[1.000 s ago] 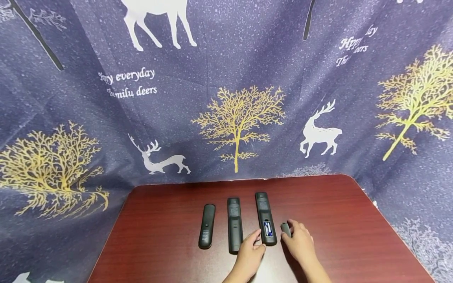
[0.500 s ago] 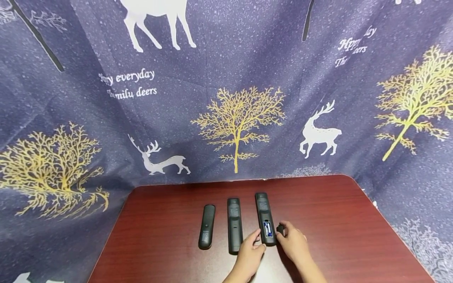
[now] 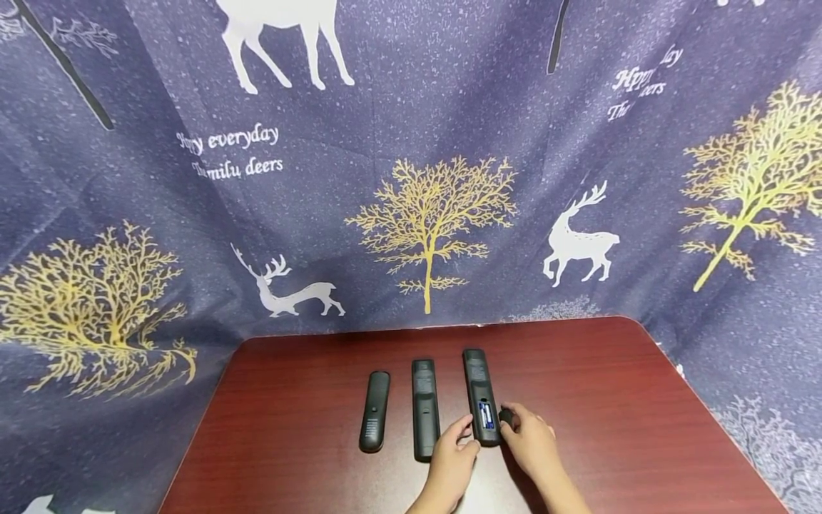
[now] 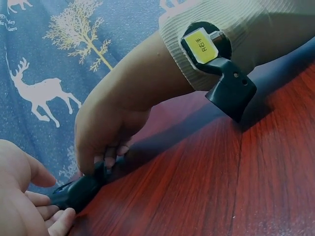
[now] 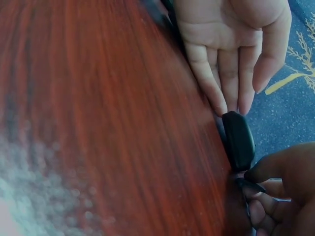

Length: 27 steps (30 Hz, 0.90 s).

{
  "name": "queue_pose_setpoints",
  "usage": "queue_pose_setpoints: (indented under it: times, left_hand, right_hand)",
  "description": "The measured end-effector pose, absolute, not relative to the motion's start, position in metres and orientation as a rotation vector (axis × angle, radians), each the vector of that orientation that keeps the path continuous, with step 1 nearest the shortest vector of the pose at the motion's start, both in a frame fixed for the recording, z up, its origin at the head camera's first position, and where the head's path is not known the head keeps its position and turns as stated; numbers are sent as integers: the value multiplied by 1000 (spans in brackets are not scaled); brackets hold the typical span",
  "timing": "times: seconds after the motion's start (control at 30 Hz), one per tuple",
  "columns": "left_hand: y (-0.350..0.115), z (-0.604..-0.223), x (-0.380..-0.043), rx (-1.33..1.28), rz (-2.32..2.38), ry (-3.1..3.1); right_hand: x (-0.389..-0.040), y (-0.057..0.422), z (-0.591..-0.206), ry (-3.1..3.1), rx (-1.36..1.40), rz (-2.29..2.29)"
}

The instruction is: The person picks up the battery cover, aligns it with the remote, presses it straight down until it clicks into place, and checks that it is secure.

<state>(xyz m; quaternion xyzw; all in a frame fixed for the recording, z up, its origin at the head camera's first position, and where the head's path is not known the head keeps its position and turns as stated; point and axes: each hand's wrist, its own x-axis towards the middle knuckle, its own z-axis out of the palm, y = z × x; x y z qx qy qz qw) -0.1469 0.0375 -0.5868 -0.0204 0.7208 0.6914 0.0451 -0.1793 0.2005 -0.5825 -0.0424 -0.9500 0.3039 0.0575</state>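
A dark remote control point(image 3: 477, 378) lies back-up on the table, its battery compartment uncovered and blue batteries point(image 3: 486, 415) inside. My left hand point(image 3: 452, 457) rests by its lower left side; in the right wrist view the straight fingers of that left hand point(image 5: 229, 64) reach the side of the remote point(image 5: 239, 142). Just right of the compartment, my right hand point(image 3: 531, 439) pinches the small dark battery cover point(image 3: 506, 415) between thumb and fingers. The cover point(image 5: 251, 185) is tilted close beside the remote's side, partly hidden by the fingers.
Two more dark remotes lie back-up to the left, a middle one point(image 3: 425, 407) close to my left hand and a shorter one point(image 3: 375, 410) farther left. The red-brown wooden table point(image 3: 289, 428) ends at a patterned blue cloth point(image 3: 385, 107) behind.
My right hand has moved left with the battery cover, bringing it from beside the remote up against its right side, and the cover has tilted. My left hand has barely moved.
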Motion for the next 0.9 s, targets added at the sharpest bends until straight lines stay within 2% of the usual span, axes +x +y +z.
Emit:
queue_pose_setpoints:
  times: [0.37,0.9]
  left_hand:
    - [40,-587,-150,-116,2227,2054]
    - [46,-589,-159,-52,2154,2136]
  right_hand:
    - [-179,199,-583,-2877,-117,924]
    - [-178,200,-586,-2871,-123,915]
